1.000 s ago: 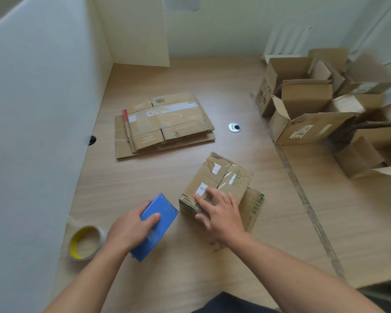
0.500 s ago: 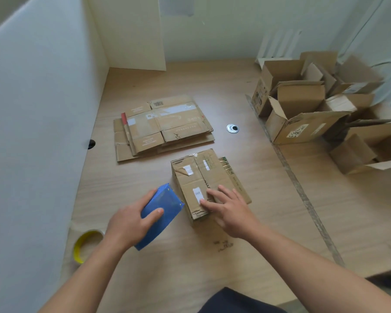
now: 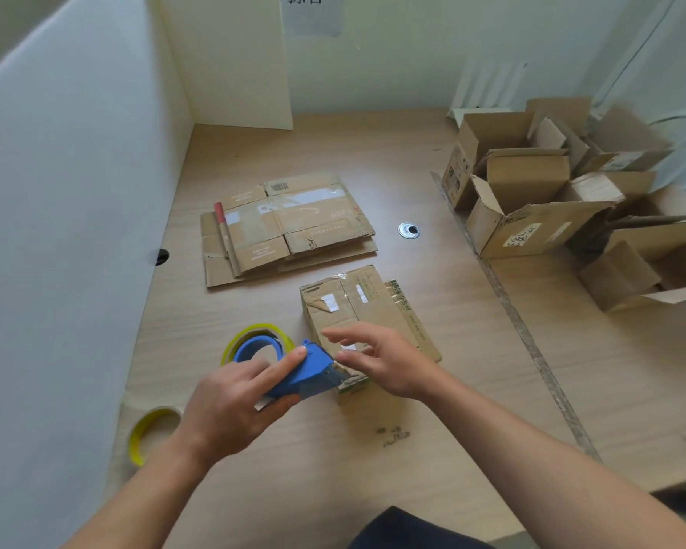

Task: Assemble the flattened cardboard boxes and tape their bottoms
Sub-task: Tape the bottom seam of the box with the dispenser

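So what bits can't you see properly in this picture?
Head view only:
Near end of the box: covered by the right hand and the blue tape dispenser in the left hand.
Wall sign: cut off by the top edge.
Assembled boxes: blurred, cut by the right edge.

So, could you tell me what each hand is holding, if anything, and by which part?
The left hand grips the blue tape dispenser by its body; the right hand holds nothing, fingers spread over the box.
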`<state>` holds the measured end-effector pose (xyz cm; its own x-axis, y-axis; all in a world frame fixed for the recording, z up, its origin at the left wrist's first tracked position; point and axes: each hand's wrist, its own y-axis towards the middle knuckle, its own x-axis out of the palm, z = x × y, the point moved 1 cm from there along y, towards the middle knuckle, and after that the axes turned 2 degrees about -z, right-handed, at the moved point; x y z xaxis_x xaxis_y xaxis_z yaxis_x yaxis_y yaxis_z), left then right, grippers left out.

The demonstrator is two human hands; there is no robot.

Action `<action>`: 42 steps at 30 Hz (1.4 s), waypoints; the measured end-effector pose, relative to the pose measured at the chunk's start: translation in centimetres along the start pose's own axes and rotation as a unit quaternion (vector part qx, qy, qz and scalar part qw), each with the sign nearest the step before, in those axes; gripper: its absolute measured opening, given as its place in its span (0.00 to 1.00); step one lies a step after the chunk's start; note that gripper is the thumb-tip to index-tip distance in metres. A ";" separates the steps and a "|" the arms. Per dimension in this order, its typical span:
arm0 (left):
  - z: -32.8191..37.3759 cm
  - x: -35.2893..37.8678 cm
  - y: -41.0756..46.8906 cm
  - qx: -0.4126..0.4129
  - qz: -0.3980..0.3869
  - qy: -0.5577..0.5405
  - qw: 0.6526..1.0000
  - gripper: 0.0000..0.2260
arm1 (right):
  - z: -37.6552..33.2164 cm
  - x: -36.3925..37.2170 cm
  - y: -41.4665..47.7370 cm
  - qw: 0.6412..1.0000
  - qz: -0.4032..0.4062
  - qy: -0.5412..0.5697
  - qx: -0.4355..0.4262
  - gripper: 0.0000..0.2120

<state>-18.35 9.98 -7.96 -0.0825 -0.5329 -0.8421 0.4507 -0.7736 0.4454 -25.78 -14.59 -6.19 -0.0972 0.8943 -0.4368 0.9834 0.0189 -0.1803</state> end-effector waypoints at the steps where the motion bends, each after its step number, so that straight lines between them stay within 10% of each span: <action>1: 0.1 -0.1 0.0 0.010 0.003 0.003 1.000 0.26 | -0.1 0.2 0.0 1.000 -0.002 0.008 -0.010 0.13; 21: 3.0 -0.9 0.6 -0.033 -0.074 -0.099 0.992 0.28 | 0.2 -1.1 -2.1 0.999 0.050 0.002 0.012 0.10; 42: 3.1 1.2 6.1 -0.288 -0.404 -0.164 0.853 0.13 | 9.6 -6.4 -4.7 0.949 0.175 -0.021 0.262 0.17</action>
<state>-18.42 3.57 -5.27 -0.7747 -0.0464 -0.6306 0.4825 -0.6879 -0.5422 -31.22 -24.71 -10.96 0.2055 0.7861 -0.5829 0.7465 -0.5111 -0.4261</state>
